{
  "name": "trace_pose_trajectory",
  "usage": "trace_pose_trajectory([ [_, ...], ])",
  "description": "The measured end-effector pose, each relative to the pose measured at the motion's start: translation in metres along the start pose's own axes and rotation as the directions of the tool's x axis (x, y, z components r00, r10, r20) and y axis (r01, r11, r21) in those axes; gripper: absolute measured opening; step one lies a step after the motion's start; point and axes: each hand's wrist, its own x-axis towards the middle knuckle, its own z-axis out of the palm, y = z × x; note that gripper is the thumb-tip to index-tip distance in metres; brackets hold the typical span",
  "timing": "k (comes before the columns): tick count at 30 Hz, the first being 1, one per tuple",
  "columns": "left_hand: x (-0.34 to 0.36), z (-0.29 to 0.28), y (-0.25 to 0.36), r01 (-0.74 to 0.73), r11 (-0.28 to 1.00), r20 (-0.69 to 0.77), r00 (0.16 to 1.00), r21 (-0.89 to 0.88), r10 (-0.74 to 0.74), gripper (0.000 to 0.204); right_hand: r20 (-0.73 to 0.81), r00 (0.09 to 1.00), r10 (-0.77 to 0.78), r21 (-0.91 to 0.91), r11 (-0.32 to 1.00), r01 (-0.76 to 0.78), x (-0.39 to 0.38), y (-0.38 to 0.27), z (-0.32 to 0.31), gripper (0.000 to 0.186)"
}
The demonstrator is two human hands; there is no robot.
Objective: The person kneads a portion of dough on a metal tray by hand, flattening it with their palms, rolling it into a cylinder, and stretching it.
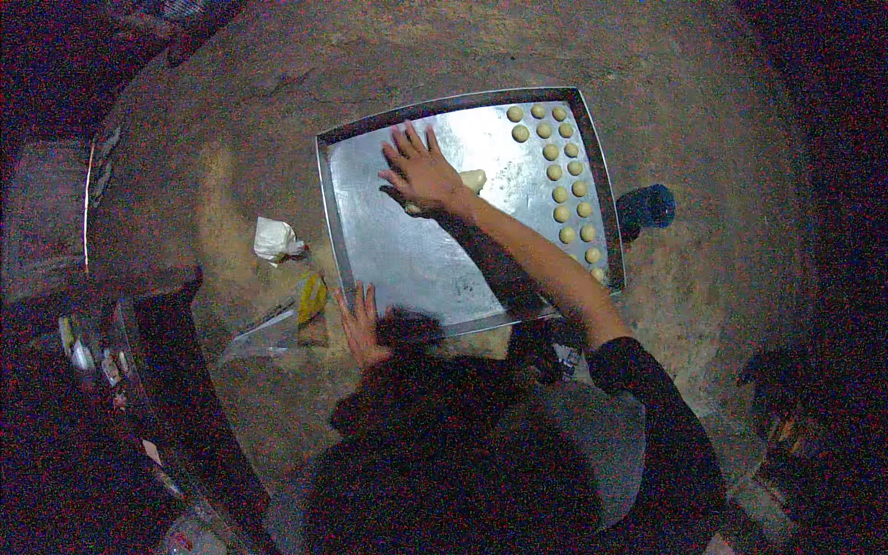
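Observation:
A large shallow metal tray [384, 250] lies on the ground in front of me. My right hand [421, 174] reaches across it, fingers spread and stretched out, over a pale length of dough [474, 178]. Most of that dough is hidden beneath the palm and wrist; whether the palm presses on it I cannot tell. At the tray's near left corner, my left hand [363, 326] rests against the edge with its fingers apart. Several small round dough balls [560, 194] stand in rough columns along the tray's right side.
Left of the tray lie a crumpled white bag [275, 239] and a clear plastic bag [268, 333] beside something yellow [313, 296]. A dark blue object [652, 205] sits just past the tray's right edge. Dark furniture or shelving [166, 388] stands at the lower left.

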Motion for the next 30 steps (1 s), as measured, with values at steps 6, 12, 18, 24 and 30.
trace_pose_trajectory([
  [6, -0.006, 0.012, -0.006, -0.001, 0.996, -0.015, 1.000, 0.089, 0.002, 0.057, 0.131, 0.969, -0.210, -0.051, 0.975, 0.219, -0.116, -0.052, -0.014, 0.081],
  [12, 0.006, -0.027, 0.022, 0.070, 0.997, 0.014, 0.997, 0.036, -0.071, 0.057, 0.233, 0.925, -0.300, 0.010, 0.952, 0.306, -0.163, -0.060, -0.016, 0.079],
  [18, -0.007, 0.005, -0.003, 0.049, 0.994, 0.087, 0.995, 0.094, -0.057, 0.056, -0.004, 1.000, -0.012, -0.091, 0.996, 0.012, -0.040, -0.017, -0.006, 0.081],
  [24, -0.002, 0.007, -0.002, 0.024, 0.999, 0.042, 0.999, 0.042, -0.025, 0.056, 0.130, 0.991, 0.039, -0.142, 0.990, -0.021, -0.051, -0.024, -0.008, 0.085],
  [30, -0.002, -0.002, 0.010, 0.016, 0.999, -0.061, 0.998, -0.027, -0.018, 0.048, 0.223, 0.957, -0.187, 0.058, 0.982, 0.179, -0.180, -0.072, -0.020, 0.083],
])
